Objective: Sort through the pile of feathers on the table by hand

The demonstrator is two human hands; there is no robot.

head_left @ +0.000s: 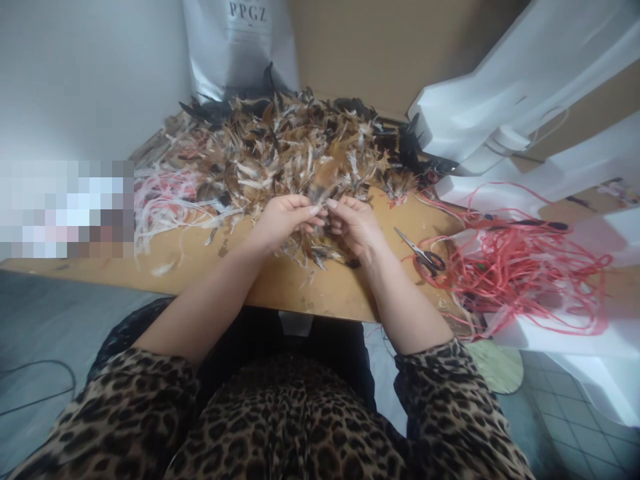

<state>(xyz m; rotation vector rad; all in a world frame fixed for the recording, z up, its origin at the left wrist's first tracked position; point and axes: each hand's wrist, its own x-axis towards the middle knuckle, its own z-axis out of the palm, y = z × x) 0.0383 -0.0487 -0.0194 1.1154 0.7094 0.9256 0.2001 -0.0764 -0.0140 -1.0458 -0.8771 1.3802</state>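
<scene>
"If you begin at the left, what lies on the table [280, 283]?"

"White and pink strands [165, 200], then the left hand [280, 220], its thumb and forefinger pinched together on the lower end of a brown feather tuft [327, 175]."

"Where is that tuft, exactly?"

"Between the two hands, at the fingertips, its long axis pointing away from the body and leaning slightly right (its tip blurs into the feather heap [295, 143] beyond)."

"Which hand is nearer?"

"Neither, as far as I can see; both meet at its lower end. The right hand [355, 223] is pinched there too, fingers curled in; anything smaller between them I cannot tell."

"And farther right?"

"Scissors [425, 253], lying apart from that hand, then a tangle of red strands [530, 273]."
</scene>
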